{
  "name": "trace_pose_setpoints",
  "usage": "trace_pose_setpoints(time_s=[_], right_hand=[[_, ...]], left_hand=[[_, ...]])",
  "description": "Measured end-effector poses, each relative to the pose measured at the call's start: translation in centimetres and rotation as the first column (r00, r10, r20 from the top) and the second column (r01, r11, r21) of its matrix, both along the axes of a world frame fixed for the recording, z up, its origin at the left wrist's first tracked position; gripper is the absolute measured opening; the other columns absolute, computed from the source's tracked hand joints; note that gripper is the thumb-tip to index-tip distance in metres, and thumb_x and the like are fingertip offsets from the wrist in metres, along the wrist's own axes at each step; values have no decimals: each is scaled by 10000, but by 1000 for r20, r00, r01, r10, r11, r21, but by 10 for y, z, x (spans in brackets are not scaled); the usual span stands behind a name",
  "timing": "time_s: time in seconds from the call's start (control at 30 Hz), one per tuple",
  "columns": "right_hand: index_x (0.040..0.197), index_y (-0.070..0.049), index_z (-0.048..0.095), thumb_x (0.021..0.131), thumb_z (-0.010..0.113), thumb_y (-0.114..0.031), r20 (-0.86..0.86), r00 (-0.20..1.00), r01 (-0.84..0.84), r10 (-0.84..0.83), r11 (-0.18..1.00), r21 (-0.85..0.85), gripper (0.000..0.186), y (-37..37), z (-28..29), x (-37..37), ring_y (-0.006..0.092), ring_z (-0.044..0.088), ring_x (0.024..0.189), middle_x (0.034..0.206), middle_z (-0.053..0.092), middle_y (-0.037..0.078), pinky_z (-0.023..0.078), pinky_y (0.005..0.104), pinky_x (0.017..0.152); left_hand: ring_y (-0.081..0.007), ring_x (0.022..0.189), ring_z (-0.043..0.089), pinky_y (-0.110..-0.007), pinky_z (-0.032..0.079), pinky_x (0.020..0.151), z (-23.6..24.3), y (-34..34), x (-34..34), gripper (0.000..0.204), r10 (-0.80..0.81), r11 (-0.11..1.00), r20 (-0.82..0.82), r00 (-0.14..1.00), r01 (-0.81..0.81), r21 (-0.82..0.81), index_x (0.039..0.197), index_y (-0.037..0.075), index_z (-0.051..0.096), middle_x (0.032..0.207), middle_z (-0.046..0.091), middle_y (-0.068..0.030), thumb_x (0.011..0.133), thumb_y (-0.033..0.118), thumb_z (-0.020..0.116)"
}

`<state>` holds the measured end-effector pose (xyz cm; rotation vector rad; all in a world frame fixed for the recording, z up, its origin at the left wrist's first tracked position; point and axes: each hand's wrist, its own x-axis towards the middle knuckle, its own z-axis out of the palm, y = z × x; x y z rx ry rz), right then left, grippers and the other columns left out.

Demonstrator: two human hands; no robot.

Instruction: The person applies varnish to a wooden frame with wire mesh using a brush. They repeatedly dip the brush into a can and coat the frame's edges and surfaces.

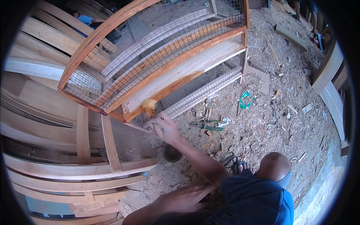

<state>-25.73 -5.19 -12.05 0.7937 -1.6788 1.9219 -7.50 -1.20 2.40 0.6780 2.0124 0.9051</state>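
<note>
A curved wooden frame [91, 39] with wire mesh stands on a floor [262, 140] strewn with shavings. At its near left end the person's right hand [164, 127] has its fingers closed around the handle of a brush [149, 106], whose pale yellow bristles point up at the frame's light wooden panel [183, 73]; whether they touch it cannot be told. Brown stain covers much of the frame, while the panel is mostly bare. The left hand [183, 198] lies well to the near side of the frame, fingers extended; whether it grasps anything cannot be told. A round tin [172, 160] and green-handled pliers [213, 128] rest on the frame's near side, and curved planks [56, 167] are stacked to its left.
</note>
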Motion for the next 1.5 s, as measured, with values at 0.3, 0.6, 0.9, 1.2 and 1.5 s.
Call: trace_pose_setpoints(time_s=[0.3,0.6,0.9,1.2,1.5], right_hand=[[1000,87,637,884,773,-98,400,850,-118,342,864,-489,257,121,21,-115,204,696,649,803,705,167,604,306,665],[1006,-43,739,842,784,-99,11,718,696,-696,718,-13,179,183,24,-116,263,673,975,1001,720,104,527,354,816],[977,-84,743,802,762,8,17,795,584,-606,774,245,198,111,19,-84,333,652,1081,1087,655,146,546,419,880],[992,-50,749,836,812,-210,252,962,-96,105,994,-49,233,109,46,-62,206,675,916,963,698,84,533,332,818],[974,-29,744,846,799,-176,170,562,826,-810,561,-57,202,225,35,-137,282,678,913,974,709,129,536,370,824]], left_hand=[[-413,1159,605,-488,481,1005,1,-2,5,658,-20,997,91,996,27,-79,1509,64,346,1217,629,-271,969,333,608],[-433,1160,604,-486,481,1005,4,-1,3,655,7,986,108,994,11,-169,1509,72,350,1262,598,-292,977,356,606],[-430,1159,610,-490,488,989,-5,4,-11,680,6,974,173,985,34,-223,1535,129,323,1330,573,-271,977,399,602],[-428,1183,598,-496,485,988,-10,1,-11,693,22,977,189,982,19,-212,1544,133,309,1337,572,-258,982,431,584],[-410,1165,614,-486,482,992,-11,-2,-5,696,24,982,155,988,6,-188,1534,129,337,1353,566,-254,979,457,598]])
